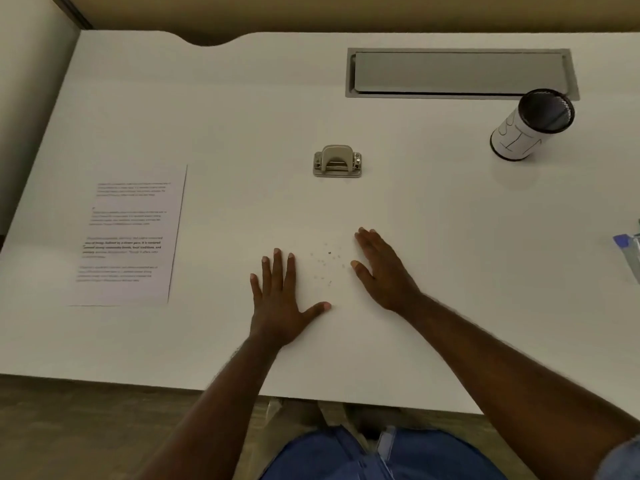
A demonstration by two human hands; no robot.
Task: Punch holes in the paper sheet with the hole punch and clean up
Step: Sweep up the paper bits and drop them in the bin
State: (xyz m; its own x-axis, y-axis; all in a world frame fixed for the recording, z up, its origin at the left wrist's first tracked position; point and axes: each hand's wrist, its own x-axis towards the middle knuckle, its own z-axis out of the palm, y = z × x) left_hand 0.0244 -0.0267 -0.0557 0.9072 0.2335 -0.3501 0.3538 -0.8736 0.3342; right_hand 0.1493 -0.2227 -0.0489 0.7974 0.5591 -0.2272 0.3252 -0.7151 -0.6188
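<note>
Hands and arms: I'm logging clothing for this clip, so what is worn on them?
Nothing shows on the left hand or the right hand: no gloves, rings or watch. Both forearms are bare up to the frame edge. A bit of grey-blue sleeve shows at the right arm's upper end.

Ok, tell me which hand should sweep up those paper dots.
Probably the right hand: it stands on edge like a scraper beside the paper dots. The left hand lies flat on the table, suited to catching them.
</note>
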